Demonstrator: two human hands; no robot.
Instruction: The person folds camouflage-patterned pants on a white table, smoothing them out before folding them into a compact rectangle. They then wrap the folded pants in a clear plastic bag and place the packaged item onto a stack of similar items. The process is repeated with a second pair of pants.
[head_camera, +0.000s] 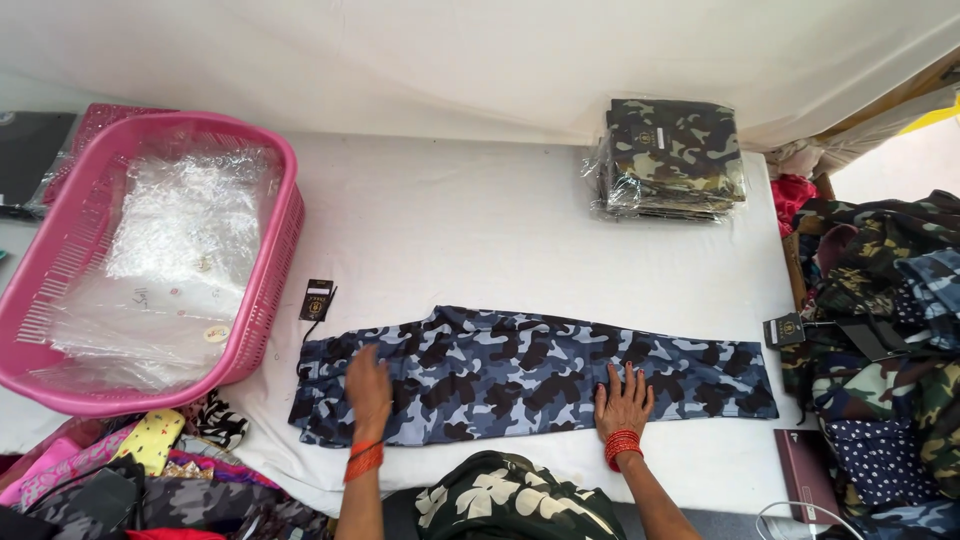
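Both hands' grip open, left hand and right hand flat on blue camouflage trousers

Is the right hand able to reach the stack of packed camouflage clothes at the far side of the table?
Probably yes: the right hand lies flat on the blue camouflage trousers, with only bare white table before the stack.

Garment packing workshop: white-covered table, stack of bagged camo garments far right, pink basket of plastic bags left.
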